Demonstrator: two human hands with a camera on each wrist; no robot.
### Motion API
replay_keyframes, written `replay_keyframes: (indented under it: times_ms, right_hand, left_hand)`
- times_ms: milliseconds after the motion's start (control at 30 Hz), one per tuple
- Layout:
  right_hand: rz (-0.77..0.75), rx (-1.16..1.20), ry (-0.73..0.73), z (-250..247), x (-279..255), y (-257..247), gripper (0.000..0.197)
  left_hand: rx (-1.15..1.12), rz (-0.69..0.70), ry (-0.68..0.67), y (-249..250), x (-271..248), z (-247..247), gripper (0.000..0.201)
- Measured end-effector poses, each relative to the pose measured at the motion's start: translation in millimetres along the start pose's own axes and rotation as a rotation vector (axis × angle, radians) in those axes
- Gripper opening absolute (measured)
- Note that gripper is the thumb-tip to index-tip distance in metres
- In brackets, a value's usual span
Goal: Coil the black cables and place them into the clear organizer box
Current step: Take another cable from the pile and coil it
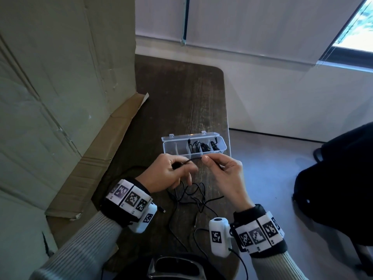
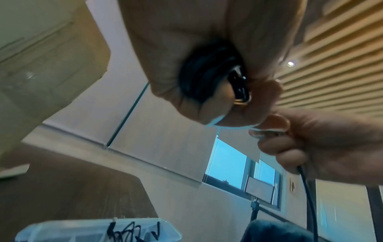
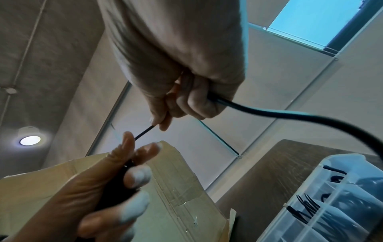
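The left hand (image 1: 164, 172) is curled around a small black bundle of wound cable (image 2: 204, 72), and the bundle sits tight in the palm with a shiny plug end poking out by the thumb. A short straight piece of the same black cable (image 1: 192, 159) runs from that hand across to the right hand (image 1: 224, 172). The right hand pinches the cable between its thumb and first finger, and its other fingers are curled around the cable too, which comes out the bottom of the hand and hangs down in a curve. Both hands are up in the air, close together, almost touching. Just past the fingertips sits the clear organizer box (image 1: 171, 147) with its lid open. Some of its little rooms on the right-hand side have black cables inside. Under the hands, nearer the wrists, a loose tangle of black cables (image 1: 193, 196) lies on the dark wooden table (image 1: 177, 93). Off beyond the left hand stands a big cardboard box (image 1: 66, 77) with one flap folded down.
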State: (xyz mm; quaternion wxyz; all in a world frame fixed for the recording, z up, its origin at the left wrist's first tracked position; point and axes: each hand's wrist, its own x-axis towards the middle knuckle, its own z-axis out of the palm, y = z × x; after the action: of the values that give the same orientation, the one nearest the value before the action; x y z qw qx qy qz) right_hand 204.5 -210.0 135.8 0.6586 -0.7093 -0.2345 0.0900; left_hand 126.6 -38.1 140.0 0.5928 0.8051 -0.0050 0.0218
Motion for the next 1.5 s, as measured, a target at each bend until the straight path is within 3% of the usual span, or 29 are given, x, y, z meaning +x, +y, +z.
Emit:
replay_keyframes:
  times_ms: [133, 367, 500, 633, 733, 833, 933, 1000, 1067, 1233, 1367, 1500]
  right_hand:
    - [0.031, 0.065, 0.041, -4.1, -3.3, 4.2, 0.015]
    - [-0.029, -0.028, -0.131, 11.8, -15.4, 15.1, 0.032]
    - [-0.165, -0.245, -0.221, 18.4, -16.6, 13.4, 0.036]
    - [-0.180, -0.441, -0.411, 32.6, -23.8, 16.9, 0.035]
    - [-0.128, -0.517, -0.600, 40.5, -29.3, 9.4, 0.019]
    - [-0.131, -0.508, -0.656, 42.9, -30.9, -10.7, 0.016]
    - [-0.245, -0.482, -0.524, 39.2, -20.6, -22.6, 0.012]
    - [-0.258, -0.423, -0.370, 34.0, -12.1, -21.6, 0.007]
    - [-0.231, -0.337, -0.251, 28.8, -6.8, -18.2, 0.004]
    - [-0.009, -0.033, -0.106, 15.9, 2.9, -8.3, 0.019]
    - [0.087, 0.066, -0.128, -0.6, 7.5, -3.5, 0.015]
    - [0.092, 0.081, -0.202, -1.0, 5.5, -7.2, 0.008]
  left_hand:
    - [-0.295, -0.019, 0.234, 2.6, 1.4, -5.8, 0.032]
    - [-0.607, -0.027, 0.319, 4.4, 2.1, -8.0, 0.046]
    - [-0.601, -0.026, 0.470, -3.7, 3.0, -9.0, 0.044]
    - [-0.941, -0.089, 0.549, 0.0, 7.3, -16.5, 0.038]
    - [-0.669, -0.099, 0.622, -8.0, 7.2, -19.5, 0.031]
    - [-0.155, 0.068, 0.469, -21.1, 2.2, -17.4, 0.033]
    - [0.151, 0.138, 0.222, -25.8, -2.7, -12.7, 0.051]
    - [0.146, 0.136, 0.141, -21.5, -3.6, -11.0, 0.072]
    - [0.097, 0.129, 0.085, -14.6, -2.8, -7.9, 0.079]
    - [0.124, 0.108, -0.045, -5.8, -2.2, -9.3, 0.014]
    - [-0.092, 0.062, -0.008, 1.7, -1.8, -15.7, 0.022]
    - [-0.040, 0.065, 0.036, -4.3, 2.2, -14.0, 0.027]
